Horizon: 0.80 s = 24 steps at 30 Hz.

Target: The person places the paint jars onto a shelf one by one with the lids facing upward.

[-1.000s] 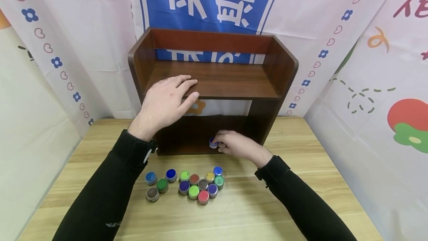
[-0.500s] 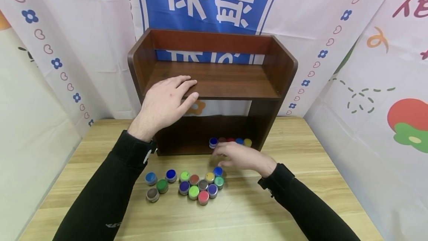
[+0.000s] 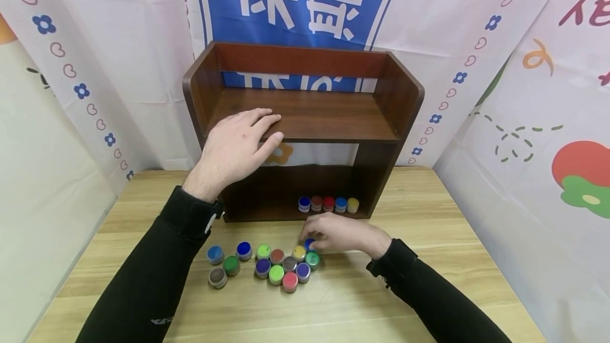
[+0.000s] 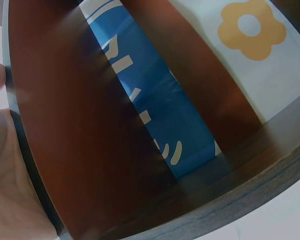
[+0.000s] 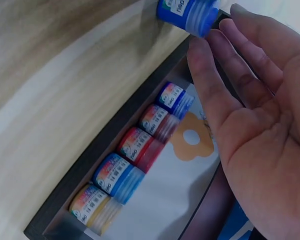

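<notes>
In the head view my left hand (image 3: pixel 238 144) lies over the left part of the upper board of a dark brown wooden shelf (image 3: pixel 305 115), fingers extended and nothing held. My right hand (image 3: pixel 340 234) is lowered over a small blue-lidded paint jar (image 3: pixel 310 244) at the back right of the jars on the table. In the right wrist view the thumb and fingertips stand apart, right at the lid of that blue jar (image 5: pixel 187 15). A row of several jars stands in the lower compartment: dark blue (image 3: pixel 304 204), brown (image 3: pixel 316 204), red (image 3: pixel 328 204), blue (image 3: pixel 340 205) and yellow (image 3: pixel 352 205).
More paint jars stand on the wooden table (image 3: pixel 362 300), including a pink one (image 3: pixel 289 281), a teal one (image 3: pixel 312 259) beside the blue jar, and a looser group with a green one (image 3: pixel 231 264) to the left. Printed cloth (image 3: pixel 505 136) hangs behind and at the sides.
My right hand has left the lower compartment, uncovering the row of jars, and come toward me and down to the blue jar on the table. The left hand stays put.
</notes>
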Tool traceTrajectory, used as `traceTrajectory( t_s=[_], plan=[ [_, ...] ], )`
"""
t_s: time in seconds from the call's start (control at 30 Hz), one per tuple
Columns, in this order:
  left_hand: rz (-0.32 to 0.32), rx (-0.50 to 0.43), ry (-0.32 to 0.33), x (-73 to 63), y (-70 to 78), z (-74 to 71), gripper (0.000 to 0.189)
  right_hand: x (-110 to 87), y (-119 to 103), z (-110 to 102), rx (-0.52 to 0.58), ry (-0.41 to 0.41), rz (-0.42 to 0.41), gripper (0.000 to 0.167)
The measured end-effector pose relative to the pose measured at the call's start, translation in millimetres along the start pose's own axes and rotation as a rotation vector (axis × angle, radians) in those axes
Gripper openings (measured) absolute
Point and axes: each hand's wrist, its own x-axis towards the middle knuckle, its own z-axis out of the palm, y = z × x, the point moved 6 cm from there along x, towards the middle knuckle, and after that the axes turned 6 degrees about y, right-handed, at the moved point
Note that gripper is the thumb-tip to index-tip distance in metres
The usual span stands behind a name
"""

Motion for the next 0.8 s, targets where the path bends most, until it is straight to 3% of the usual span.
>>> traceTrajectory(
  t_s=[0.23, 0.8],
  plan=[
    [-0.001, -0.004, 0.003, -0.4, -0.1, 0.2, 0.065, 1.9, -1.7, 6.3, -0.018, -0.008, -0.041, 0.020],
    [0.000, -0.002, 0.007, -0.3, -0.9, 1.4, 0.065, -1.3, 9.8, 3.0, -0.032, 0.024, 0.006, 0.019]
  ],
)
